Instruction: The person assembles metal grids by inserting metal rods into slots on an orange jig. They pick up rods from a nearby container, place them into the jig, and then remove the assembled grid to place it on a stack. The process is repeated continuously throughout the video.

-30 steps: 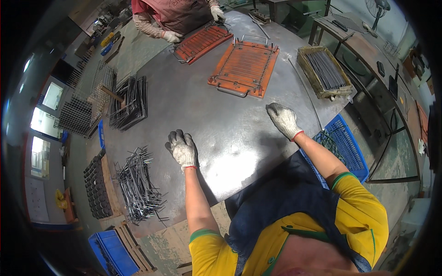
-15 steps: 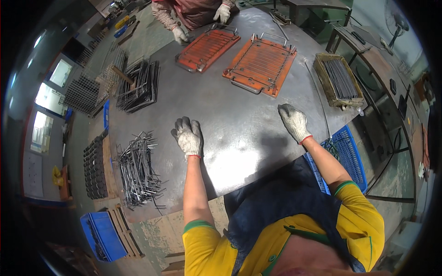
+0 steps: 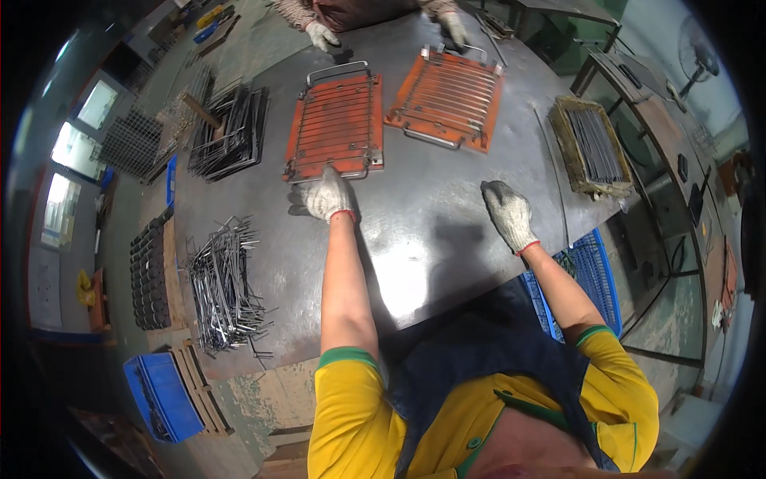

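My left hand [image 3: 325, 195], in a whitish glove with dark fingertips, is closed at the near edge of an orange jig board [image 3: 369, 120], by its metal handle. Dark metal rods lie across that board in a wire grid. My gloved right hand [image 3: 509, 214] rests on the grey metal table [image 3: 431, 195] with fingers stretched and close together, holding nothing. Beyond it, to the left, lies a second orange jig board [image 3: 479, 134] with a similar wire grid. Across the table, a co-worker's gloved left hand [image 3: 455, 30] is at the second board's far end; their right glove [image 3: 321, 36] is near the first.
Bent metal rods [image 3: 227, 287] are heaped at the table's left edge, with dark wire frames [image 3: 231, 132] stacked behind them. A box of rods [image 3: 590, 148] stands at the right. Blue crates [image 3: 163, 395] [image 3: 594, 275] sit beside the table.
The left jig board has come nearer to me and turned straighter. My left hand has moved forward onto its near edge. The other board has shifted slightly away; my right hand has stayed put.
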Action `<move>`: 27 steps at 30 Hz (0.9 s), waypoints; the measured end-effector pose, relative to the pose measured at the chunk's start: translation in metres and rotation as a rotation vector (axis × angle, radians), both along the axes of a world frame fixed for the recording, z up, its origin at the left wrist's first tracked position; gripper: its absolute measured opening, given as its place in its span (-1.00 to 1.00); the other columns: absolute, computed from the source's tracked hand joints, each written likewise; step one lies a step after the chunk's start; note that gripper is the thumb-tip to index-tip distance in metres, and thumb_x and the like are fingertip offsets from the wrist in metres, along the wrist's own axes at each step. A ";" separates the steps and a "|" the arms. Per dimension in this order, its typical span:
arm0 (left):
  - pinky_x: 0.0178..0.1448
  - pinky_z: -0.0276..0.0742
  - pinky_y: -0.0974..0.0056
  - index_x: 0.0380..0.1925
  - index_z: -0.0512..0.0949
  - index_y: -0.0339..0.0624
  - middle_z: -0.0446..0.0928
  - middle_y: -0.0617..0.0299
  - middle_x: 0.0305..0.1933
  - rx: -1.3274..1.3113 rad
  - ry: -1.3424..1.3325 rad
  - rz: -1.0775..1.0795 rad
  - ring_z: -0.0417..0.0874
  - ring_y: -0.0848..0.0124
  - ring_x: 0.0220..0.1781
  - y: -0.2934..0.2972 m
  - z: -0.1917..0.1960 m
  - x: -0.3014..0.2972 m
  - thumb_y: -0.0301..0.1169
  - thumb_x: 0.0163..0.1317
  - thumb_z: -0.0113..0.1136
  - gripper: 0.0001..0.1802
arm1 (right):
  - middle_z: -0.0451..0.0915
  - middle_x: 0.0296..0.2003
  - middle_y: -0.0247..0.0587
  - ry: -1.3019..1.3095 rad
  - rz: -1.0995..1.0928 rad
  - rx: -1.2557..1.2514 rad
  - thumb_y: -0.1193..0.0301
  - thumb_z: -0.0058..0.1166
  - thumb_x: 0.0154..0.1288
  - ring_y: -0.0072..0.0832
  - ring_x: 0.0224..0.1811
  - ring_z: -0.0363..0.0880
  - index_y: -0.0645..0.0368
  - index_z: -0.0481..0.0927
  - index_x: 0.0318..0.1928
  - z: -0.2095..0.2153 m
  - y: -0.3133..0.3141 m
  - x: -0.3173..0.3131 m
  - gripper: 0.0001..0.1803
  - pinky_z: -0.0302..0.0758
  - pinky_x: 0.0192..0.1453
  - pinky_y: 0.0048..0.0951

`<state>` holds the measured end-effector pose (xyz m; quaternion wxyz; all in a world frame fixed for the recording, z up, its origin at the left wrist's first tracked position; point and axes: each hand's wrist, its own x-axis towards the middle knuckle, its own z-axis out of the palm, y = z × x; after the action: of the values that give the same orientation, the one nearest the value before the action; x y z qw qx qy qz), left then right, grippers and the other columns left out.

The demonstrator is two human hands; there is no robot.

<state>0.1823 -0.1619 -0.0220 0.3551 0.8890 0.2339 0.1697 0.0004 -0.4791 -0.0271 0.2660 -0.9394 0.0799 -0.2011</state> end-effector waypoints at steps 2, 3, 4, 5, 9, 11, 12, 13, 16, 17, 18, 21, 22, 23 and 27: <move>0.54 0.01 0.12 0.37 0.17 -0.47 0.24 -0.15 0.44 -0.076 0.031 -0.043 0.21 0.04 0.48 -0.006 0.013 -0.005 0.02 0.19 0.11 -0.08 | 0.67 -0.14 -0.13 -0.009 0.004 -0.015 0.19 -0.05 0.40 -0.09 -0.17 0.65 0.04 0.64 -0.08 0.002 0.000 -0.003 -0.71 0.56 -0.09 -0.11; 0.36 0.31 0.12 0.26 0.32 -0.49 0.43 -0.14 0.29 -0.022 0.125 -0.087 0.46 0.06 0.28 0.007 0.007 0.002 0.03 0.17 0.11 -0.15 | 0.67 -0.15 -0.13 -0.023 0.017 -0.022 0.19 -0.05 0.41 -0.09 -0.18 0.65 0.04 0.64 -0.08 0.005 -0.001 -0.002 -0.71 0.56 -0.09 -0.10; 0.22 0.43 0.10 0.10 0.49 -0.37 0.53 -0.09 0.17 0.157 0.037 0.003 0.56 0.08 0.15 0.021 -0.018 0.010 0.08 0.21 0.07 -0.29 | 0.67 -0.14 -0.12 -0.073 0.069 -0.073 0.18 -0.06 0.40 -0.08 -0.19 0.66 0.02 0.62 -0.04 -0.002 -0.004 0.001 -0.70 0.56 -0.11 -0.08; 0.07 0.54 0.08 -0.06 0.66 -0.24 0.63 -0.05 0.06 0.337 -0.057 0.087 0.67 0.10 0.02 0.032 -0.037 0.014 0.13 0.25 0.04 -0.36 | 0.66 -0.13 -0.12 0.021 0.023 0.000 0.17 -0.08 0.41 -0.07 -0.20 0.65 0.00 0.59 0.00 0.006 0.001 0.002 -0.69 0.56 -0.11 -0.07; -0.01 0.58 0.13 -0.05 0.65 -0.21 0.69 0.05 -0.05 0.115 -0.006 -0.130 0.70 0.20 -0.06 0.041 0.008 -0.041 0.17 0.28 0.05 -0.36 | 0.57 0.11 -0.11 0.248 -0.021 0.290 0.10 -0.20 0.45 -0.12 0.02 0.60 -0.03 0.48 0.18 0.025 0.002 -0.005 -0.57 0.49 0.14 -0.15; 0.05 0.51 0.07 -0.02 0.57 -0.29 0.58 -0.07 -0.01 0.294 0.026 -0.052 0.59 0.10 -0.06 0.056 0.004 -0.065 0.01 0.29 0.08 -0.45 | 0.58 0.12 -0.11 0.274 -0.025 0.499 0.10 -0.14 0.42 -0.19 -0.03 0.65 0.01 0.44 0.24 0.039 0.005 -0.005 -0.52 0.50 0.16 -0.21; 0.03 0.50 0.13 0.03 0.53 -0.30 0.56 -0.02 0.00 0.171 -0.044 -0.120 0.57 0.18 -0.06 0.063 0.003 -0.076 -0.13 0.28 0.08 -0.51 | 0.60 0.09 -0.09 0.249 0.005 0.632 0.10 -0.10 0.40 -0.22 -0.10 0.69 0.04 0.43 0.26 0.040 -0.002 -0.004 -0.49 0.51 0.15 -0.23; 0.01 0.49 0.19 0.08 0.49 -0.32 0.54 0.03 0.02 -0.177 -0.150 -0.287 0.55 0.25 -0.06 0.065 0.004 -0.090 -0.26 0.27 0.08 -0.55 | 0.62 0.06 -0.07 0.160 -0.016 0.616 0.11 -0.09 0.40 -0.21 -0.13 0.69 0.05 0.44 0.25 0.042 -0.015 -0.005 -0.50 0.52 0.13 -0.22; -0.05 0.47 0.32 0.19 0.39 -0.36 0.50 0.11 0.04 -0.905 -0.236 -0.492 0.52 0.39 -0.07 0.084 -0.008 -0.136 -0.53 0.26 0.02 -0.54 | 0.65 -0.04 -0.01 -0.129 -0.028 0.197 0.13 -0.06 0.38 -0.18 -0.20 0.70 0.11 0.48 0.19 0.032 -0.084 0.015 -0.52 0.56 0.02 -0.16; -0.06 0.47 0.31 0.21 0.39 -0.36 0.51 0.10 0.04 -0.849 -0.159 -0.455 0.52 0.38 -0.07 0.072 0.004 -0.153 -0.52 0.27 0.00 -0.53 | 0.64 -0.07 0.02 -0.242 -0.049 -0.185 0.12 -0.05 0.37 -0.17 -0.20 0.69 0.14 0.50 0.15 0.021 -0.125 0.024 -0.53 0.58 -0.03 -0.14; -0.07 0.46 0.30 0.22 0.38 -0.37 0.51 0.09 0.04 -0.780 -0.095 -0.388 0.52 0.38 -0.07 0.067 0.020 -0.179 -0.51 0.28 -0.02 -0.52 | 0.64 -0.08 0.05 -0.212 -0.189 -0.050 0.09 -0.01 0.35 -0.14 -0.20 0.69 0.16 0.53 0.10 0.051 -0.136 0.023 -0.52 0.58 -0.06 -0.12; -0.11 0.47 0.29 0.19 0.43 -0.35 0.54 0.11 -0.02 -0.804 -0.218 -0.292 0.53 0.40 -0.12 0.047 0.026 -0.220 -0.48 0.30 -0.01 -0.56 | 0.65 -0.12 0.10 0.078 -0.472 -0.143 0.05 0.04 0.30 -0.05 -0.14 0.68 0.22 0.64 -0.07 0.090 -0.196 0.023 -0.53 0.59 -0.11 -0.05; -0.11 0.48 0.28 0.17 0.45 -0.34 0.55 0.12 -0.04 -0.713 -0.175 -0.208 0.55 0.39 -0.14 0.049 0.022 -0.220 -0.45 0.31 0.01 -0.57 | 0.66 -0.15 0.09 0.179 -0.472 -0.199 0.10 0.04 0.29 -0.06 -0.12 0.69 0.21 0.67 -0.10 0.093 -0.209 0.022 -0.57 0.60 -0.10 -0.06; -0.12 0.48 0.26 0.15 0.47 -0.33 0.56 0.12 -0.07 -0.621 -0.130 -0.123 0.56 0.38 -0.16 0.053 0.014 -0.220 -0.42 0.31 0.02 -0.58 | 0.68 -0.17 0.08 0.280 -0.470 -0.255 0.15 0.04 0.29 -0.07 -0.10 0.69 0.20 0.69 -0.12 0.094 -0.217 0.023 -0.61 0.61 -0.10 -0.07; -0.09 0.51 0.17 0.14 0.52 -0.27 0.59 0.10 -0.05 -0.399 0.033 -0.050 0.62 0.28 -0.18 0.069 0.001 -0.210 -0.27 0.32 0.04 -0.55 | 0.71 -0.11 -0.03 0.558 -0.464 -0.361 0.36 -0.01 0.25 -0.14 -0.08 0.72 0.14 0.73 -0.11 0.091 -0.222 0.045 -0.70 0.62 -0.07 -0.09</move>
<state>-0.0281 -0.0930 -0.0215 0.5246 0.8092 0.2466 0.0964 0.0456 -0.7015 0.0643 0.0122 -0.9466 0.3222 -0.0039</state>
